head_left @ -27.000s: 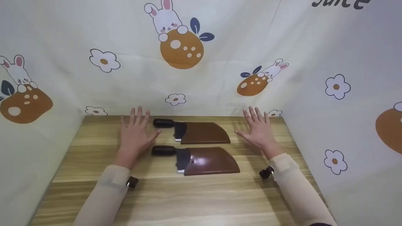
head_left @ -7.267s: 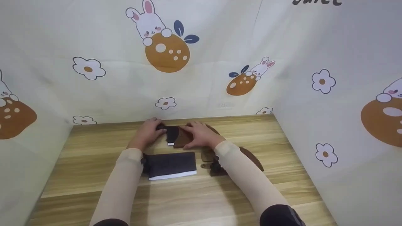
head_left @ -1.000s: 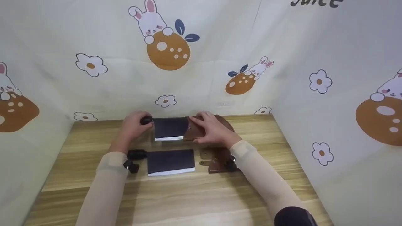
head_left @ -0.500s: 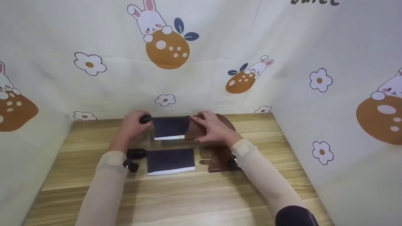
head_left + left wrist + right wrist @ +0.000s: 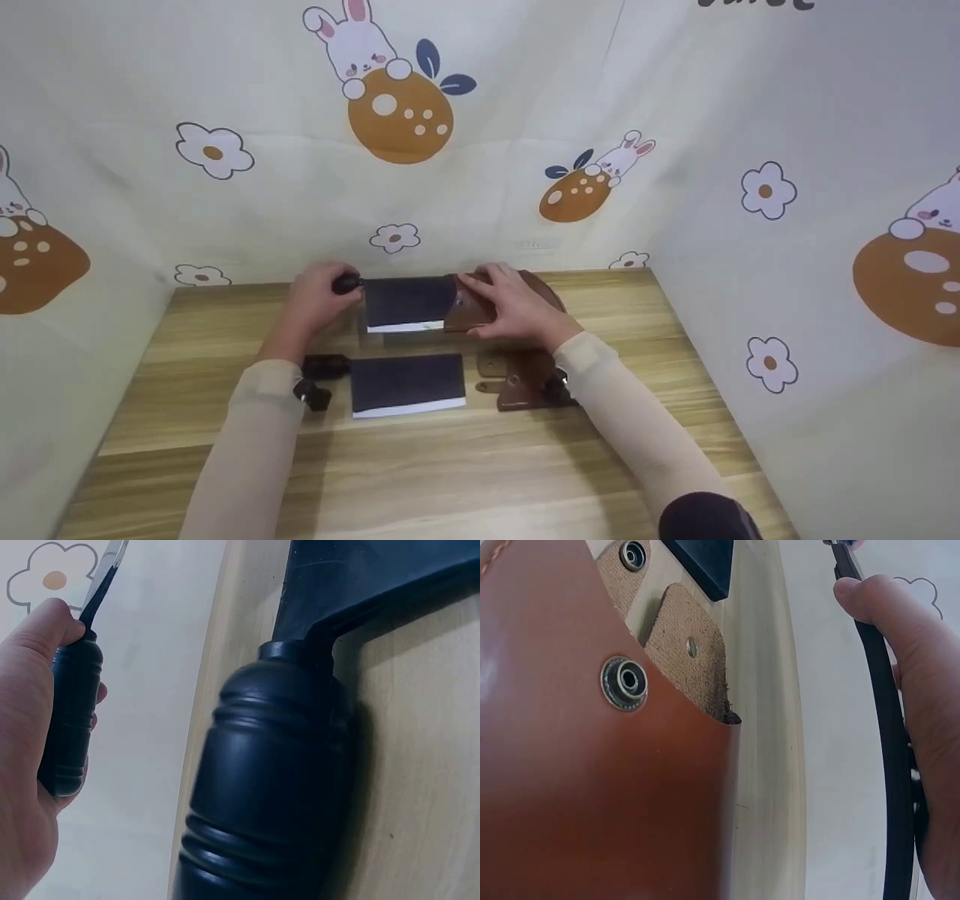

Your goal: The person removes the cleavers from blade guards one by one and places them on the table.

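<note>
Near the table's back edge, my left hand [image 5: 321, 304] grips the black handle [image 5: 346, 283] of the far cleaver. Its dark blade [image 5: 406, 300], pale along the cutting edge, shows between my hands. My right hand [image 5: 517, 307] holds the brown leather sheath [image 5: 466, 311], which still covers the blade's right end. In the right wrist view this sheath [image 5: 885, 735] appears edge-on under my thumb. Closer to me lies a second cleaver [image 5: 409, 382], its blade bare and its black handle [image 5: 259, 780] large in the left wrist view. To its right is a second sheath [image 5: 630, 787], partly hidden by my right wrist.
The wood-grain table [image 5: 450, 472] is walled by pale cloth [image 5: 487, 195] printed with rabbits and oranges. The cloth rises right behind my hands. Snap tabs [image 5: 491, 366] stick out from the near sheath toward the near blade. Small dark devices [image 5: 313, 394] sit on my wrists.
Over the last second the far sheath has slid slightly right, baring a little more blade. Earlier both cleavers were sheathed; the near one has since come out, and its sheath lies apart.
</note>
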`<state>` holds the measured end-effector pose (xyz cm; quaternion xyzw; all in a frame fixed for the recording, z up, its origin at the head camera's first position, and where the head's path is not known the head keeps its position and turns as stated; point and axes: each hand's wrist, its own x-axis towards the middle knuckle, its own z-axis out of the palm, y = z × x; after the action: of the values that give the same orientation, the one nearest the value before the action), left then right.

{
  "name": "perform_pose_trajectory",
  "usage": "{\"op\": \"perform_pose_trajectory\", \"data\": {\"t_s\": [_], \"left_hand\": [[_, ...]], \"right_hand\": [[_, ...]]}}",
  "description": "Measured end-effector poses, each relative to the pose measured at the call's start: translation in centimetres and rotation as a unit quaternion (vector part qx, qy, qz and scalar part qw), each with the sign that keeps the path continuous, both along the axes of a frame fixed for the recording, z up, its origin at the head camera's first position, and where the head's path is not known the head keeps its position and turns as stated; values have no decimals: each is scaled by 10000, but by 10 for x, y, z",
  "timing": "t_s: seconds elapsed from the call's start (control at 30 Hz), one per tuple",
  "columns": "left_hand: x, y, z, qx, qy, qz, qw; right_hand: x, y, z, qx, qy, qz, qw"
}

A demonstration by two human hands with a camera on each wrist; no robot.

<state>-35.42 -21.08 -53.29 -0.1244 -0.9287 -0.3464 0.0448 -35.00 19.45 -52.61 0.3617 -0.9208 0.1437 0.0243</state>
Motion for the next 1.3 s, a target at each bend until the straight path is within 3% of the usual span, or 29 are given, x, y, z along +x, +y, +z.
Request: {"op": "perform_pose_trajectory", "data": {"t_s": [0.43,0.93,1.3], "left_hand": [[0,2,5,-81,-48,46,9999],[-1,-2,2,-125,11,57,9999],[1,-2,1,-101,-40,7,9999]], "right_hand": [[-1,5,-3,97,72,-35,9999],[-3,13,-1,109,245,25,9996],[-1,17,-3,103,114,-54,9999]]}}
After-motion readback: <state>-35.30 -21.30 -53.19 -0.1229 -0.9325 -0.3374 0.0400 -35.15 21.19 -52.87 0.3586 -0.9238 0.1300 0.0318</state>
